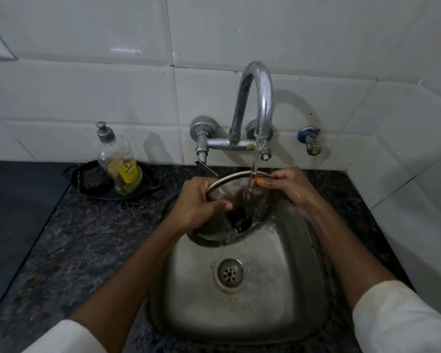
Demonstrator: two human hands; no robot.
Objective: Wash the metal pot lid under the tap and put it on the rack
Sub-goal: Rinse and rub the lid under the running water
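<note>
A round metal pot lid point(236, 200) with a black knob is tilted toward me over the steel sink point(278, 296). A stream of water from the curved chrome tap point(259, 98) lands on its upper rim and runs down its face. My left hand point(201, 203) grips the lid's left edge, thumb across the front. My right hand point(288, 183) pinches the right rim beside the stream. No rack is in view.
A clear dish-soap bottle point(119, 164) with a pump stands in a black pan point(87, 183) on the dark granite counter to the left. A small wall valve point(311, 141) sits right of the tap. White tiled walls close in behind and to the right.
</note>
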